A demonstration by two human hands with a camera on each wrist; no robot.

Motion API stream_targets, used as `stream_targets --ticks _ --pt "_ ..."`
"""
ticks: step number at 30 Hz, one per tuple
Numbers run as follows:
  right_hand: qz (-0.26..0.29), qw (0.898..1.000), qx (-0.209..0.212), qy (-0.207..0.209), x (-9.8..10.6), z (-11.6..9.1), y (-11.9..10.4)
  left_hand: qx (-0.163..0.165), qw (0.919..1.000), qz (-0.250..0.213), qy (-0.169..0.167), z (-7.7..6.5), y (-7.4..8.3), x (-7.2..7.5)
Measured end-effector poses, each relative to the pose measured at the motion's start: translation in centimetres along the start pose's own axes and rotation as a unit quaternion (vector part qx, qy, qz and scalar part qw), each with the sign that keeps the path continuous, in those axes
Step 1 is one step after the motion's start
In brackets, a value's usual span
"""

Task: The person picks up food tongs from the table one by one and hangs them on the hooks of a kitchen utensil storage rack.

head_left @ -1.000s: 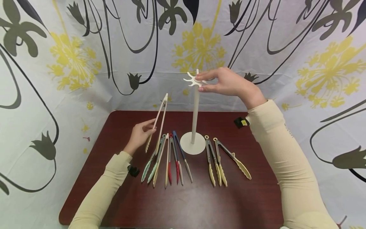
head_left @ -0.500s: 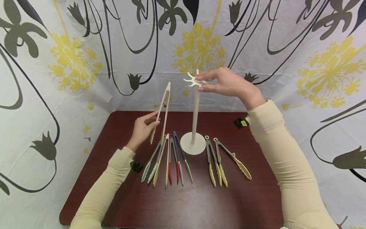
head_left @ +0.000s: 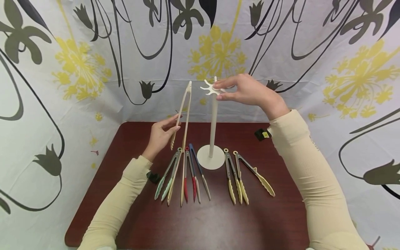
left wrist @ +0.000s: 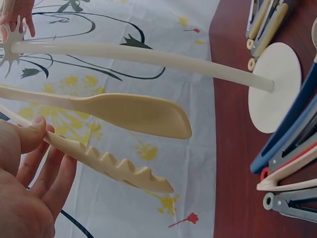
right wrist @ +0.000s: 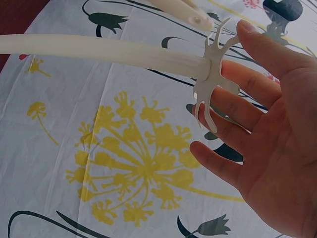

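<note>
Head view: the left hand's (head_left: 160,137) grip holds pale tongs (head_left: 186,119) raised beside the white stand (head_left: 214,125), above the surface (head_left: 140,225); marks on the right sleeve (head_left: 315,170) are too small to read. Left wrist view brings out both tips, one scalloped, the other smooth-edged. Right wrist view reveals the right hand's (right wrist: 272,144) grip wide, fingers loosely extended, touching the hooked top (right wrist: 214,72).
</note>
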State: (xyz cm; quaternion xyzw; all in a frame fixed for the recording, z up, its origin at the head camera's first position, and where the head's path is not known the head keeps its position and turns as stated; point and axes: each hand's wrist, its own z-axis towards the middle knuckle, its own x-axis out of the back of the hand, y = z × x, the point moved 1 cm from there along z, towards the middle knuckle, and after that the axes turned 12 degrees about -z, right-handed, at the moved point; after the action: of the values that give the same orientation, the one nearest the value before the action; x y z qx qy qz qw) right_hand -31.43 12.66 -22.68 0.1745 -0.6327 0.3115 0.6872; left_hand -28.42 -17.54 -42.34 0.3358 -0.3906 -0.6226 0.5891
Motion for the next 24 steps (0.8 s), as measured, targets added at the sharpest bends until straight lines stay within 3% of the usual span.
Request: stream_targets --ticks 10,18,24 --pt "0.002 1.000 0.000 -0.003 0.0 -0.2 0.0 0.008 0.9998 -0.019 0.004 0.8 1.1 -1.4" --pt "0.000 1.000 0.001 -0.001 0.0 -0.1 -0.1 0.007 0.9997 -0.020 -0.013 0.4 3.7 -2.5" --pt "0.000 1.000 -0.004 -0.003 0.0 -0.2 0.1 0.004 0.9997 -0.018 -0.018 0.5 3.9 -2.9"
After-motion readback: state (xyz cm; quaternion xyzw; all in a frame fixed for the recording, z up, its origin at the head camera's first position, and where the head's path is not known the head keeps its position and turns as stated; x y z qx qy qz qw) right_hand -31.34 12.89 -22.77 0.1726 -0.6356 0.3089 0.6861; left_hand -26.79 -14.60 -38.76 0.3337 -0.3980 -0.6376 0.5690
